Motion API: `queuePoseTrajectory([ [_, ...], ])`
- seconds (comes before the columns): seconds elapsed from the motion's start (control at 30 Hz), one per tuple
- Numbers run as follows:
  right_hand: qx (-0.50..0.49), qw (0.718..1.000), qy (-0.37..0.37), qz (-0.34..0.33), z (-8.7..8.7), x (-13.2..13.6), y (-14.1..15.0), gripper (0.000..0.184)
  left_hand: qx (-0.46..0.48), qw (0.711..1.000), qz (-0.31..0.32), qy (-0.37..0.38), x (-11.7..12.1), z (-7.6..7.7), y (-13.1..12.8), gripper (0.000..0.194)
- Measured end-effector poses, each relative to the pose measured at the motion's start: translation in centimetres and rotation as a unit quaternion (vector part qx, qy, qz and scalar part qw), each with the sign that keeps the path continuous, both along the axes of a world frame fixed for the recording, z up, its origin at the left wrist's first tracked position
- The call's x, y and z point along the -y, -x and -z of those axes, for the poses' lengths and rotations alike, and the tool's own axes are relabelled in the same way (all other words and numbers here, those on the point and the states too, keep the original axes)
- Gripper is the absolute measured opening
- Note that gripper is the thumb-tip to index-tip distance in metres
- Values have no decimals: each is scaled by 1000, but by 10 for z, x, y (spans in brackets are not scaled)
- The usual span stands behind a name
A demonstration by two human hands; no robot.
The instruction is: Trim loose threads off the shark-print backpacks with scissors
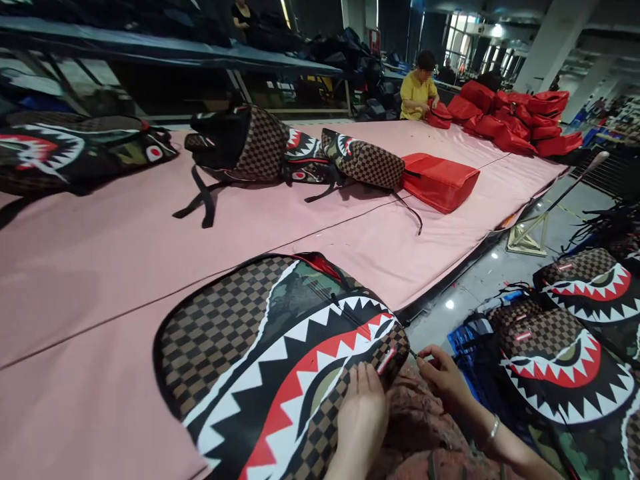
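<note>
A backpack (235,313) with brown-and-black checks, a camouflage patch and a red-and-white shark mouth lies face up on the pink-covered table, in front of me. My left hand (364,407) rests flat on its checked front, beside a small red label (386,361). Just off the bag's right end, my right hand (443,377) has thumb and fingers pinched together near a thin dark strand at the edge; what lies between the fingertips is too small to make out. Some red lining (323,265) shows at an opening along the bag's far side.
Other shark-mouth backpacks (263,143) lie across the pink table (280,227), near a red bag (443,183). A person in yellow (419,90) handles red bags beside a red pile (515,120). More backpacks (555,353) are stacked at my right, below a metal stand (527,237).
</note>
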State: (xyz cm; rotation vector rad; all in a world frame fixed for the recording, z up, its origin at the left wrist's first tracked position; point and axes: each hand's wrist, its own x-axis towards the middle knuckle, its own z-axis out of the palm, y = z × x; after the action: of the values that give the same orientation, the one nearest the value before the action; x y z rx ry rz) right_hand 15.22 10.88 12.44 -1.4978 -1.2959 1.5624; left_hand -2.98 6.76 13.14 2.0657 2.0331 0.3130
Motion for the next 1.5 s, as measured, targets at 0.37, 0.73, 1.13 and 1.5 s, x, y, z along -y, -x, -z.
queuePoseTrajectory([
  [0.37,168,983,-71,-26,-25,-4,-15,27,233,947,201,92,-101,-37,21,30],
  [0.73,320,929,-148,-112,-57,-15,10,12,269,939,197,86,-100,-33,3,14],
  [1.13,-18,998,42,-53,-27,-1,-1,32,237,970,-24,-44,-79,-21,50,32],
  [1.5,331,884,-230,-237,-56,16,-4,21,104,942,195,-253,-9,-15,31,19],
])
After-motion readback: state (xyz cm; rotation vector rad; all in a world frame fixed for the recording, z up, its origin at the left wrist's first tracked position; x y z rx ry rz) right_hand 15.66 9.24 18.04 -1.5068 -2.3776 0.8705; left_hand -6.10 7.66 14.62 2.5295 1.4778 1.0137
